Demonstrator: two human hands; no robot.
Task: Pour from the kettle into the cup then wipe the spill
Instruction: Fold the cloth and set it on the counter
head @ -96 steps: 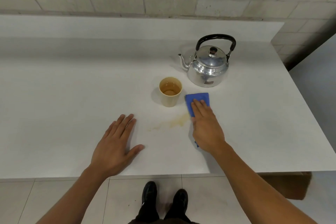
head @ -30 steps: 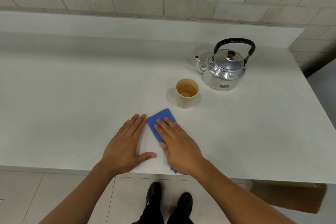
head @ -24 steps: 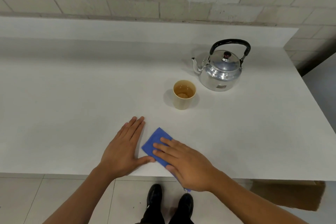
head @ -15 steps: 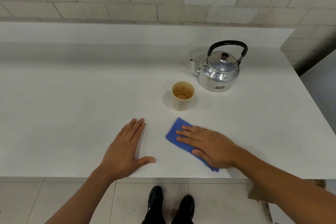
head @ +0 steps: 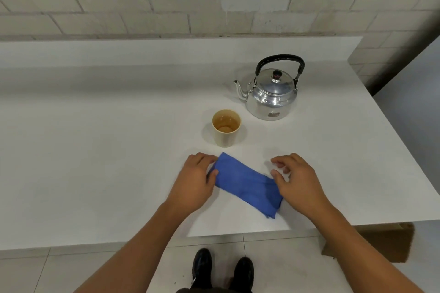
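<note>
White counter [head: 95, 150] seen from the person's standing position, read left to right. The left hand [head: 194, 182] rests knuckles up at the left end of the blue cloth [head: 246, 185], fingers curled loosely and touching that end, apparently steadying or gathering it; whether it actually pinches the fabric cannot be told. The cloth lies flat as a folded strip, angled from far left to near right, close to the near edge of the counter, probably so that both hands can refold or straighten it. The cup [head: 226, 129] stands upright just beyond the cloth's far-left end and holds brown liquid, so the pour looks complete. The right hand [head: 298, 179] hovers at the cloth's right end, fingers half curled and spread, thumb at or just above the fabric, gripping nothing that can be made out. Farther back and to the right, the kettle [head: 272, 95] sits upright, spout towards the left, set clear of the wiping area. No stain is visible on the bare counter, which suggests the wiping is nearly finished.
</note>
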